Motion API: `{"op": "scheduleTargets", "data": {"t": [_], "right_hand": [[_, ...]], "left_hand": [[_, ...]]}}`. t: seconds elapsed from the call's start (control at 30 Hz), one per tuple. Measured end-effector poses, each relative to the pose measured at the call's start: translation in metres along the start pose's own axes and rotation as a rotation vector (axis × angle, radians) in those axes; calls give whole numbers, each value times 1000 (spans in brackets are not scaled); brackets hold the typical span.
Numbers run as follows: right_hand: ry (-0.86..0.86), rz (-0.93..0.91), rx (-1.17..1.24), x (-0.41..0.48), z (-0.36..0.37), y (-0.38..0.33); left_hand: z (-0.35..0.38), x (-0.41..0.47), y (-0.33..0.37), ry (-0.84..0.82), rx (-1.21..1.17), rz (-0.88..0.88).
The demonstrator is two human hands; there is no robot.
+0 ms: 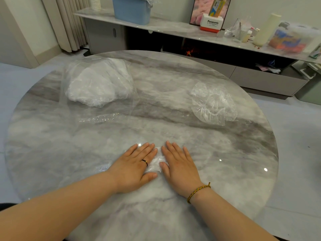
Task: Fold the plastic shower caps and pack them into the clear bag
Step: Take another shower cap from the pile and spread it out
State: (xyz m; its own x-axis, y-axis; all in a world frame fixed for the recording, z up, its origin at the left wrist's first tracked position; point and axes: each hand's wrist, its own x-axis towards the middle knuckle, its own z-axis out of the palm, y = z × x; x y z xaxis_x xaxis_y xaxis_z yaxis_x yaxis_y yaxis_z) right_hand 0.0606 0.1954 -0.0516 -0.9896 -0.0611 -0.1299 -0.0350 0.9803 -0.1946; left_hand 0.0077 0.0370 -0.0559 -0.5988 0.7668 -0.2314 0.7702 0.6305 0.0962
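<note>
A folded clear shower cap [157,163] lies on the round marble table [69,153] near the front, mostly hidden under my hands. My left hand [135,167] and my right hand [178,168] press flat on it side by side, fingers straight. A loose, crinkled shower cap [213,103] lies spread at the right of the table. At the back left lies the clear bag [99,84], holding a white heap of caps; its open end stretches toward the table's middle.
Behind the table runs a low marble sideboard [173,26] with a blue bin [132,9], a Panasonic box [211,23], a pale cylinder [266,29] and other clutter. Curtains hang at the back left.
</note>
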Motion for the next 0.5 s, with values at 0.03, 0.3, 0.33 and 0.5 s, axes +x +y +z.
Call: {"op": "scheduleTargets", "data": {"t": [0.03, 0.3, 0.33, 0.5], "right_hand": [[0, 2, 7, 1, 1, 0], [131, 356, 128, 1, -29, 10], [75, 420, 122, 2, -34, 16], [-67, 428, 142, 5, -39, 20]], "left_hand": [[-2, 0, 0, 4, -20, -3], [-31, 2, -5, 130, -347, -143], [-33, 2, -6, 135, -357, -168], [-41, 3, -8, 69, -528, -323]]}}
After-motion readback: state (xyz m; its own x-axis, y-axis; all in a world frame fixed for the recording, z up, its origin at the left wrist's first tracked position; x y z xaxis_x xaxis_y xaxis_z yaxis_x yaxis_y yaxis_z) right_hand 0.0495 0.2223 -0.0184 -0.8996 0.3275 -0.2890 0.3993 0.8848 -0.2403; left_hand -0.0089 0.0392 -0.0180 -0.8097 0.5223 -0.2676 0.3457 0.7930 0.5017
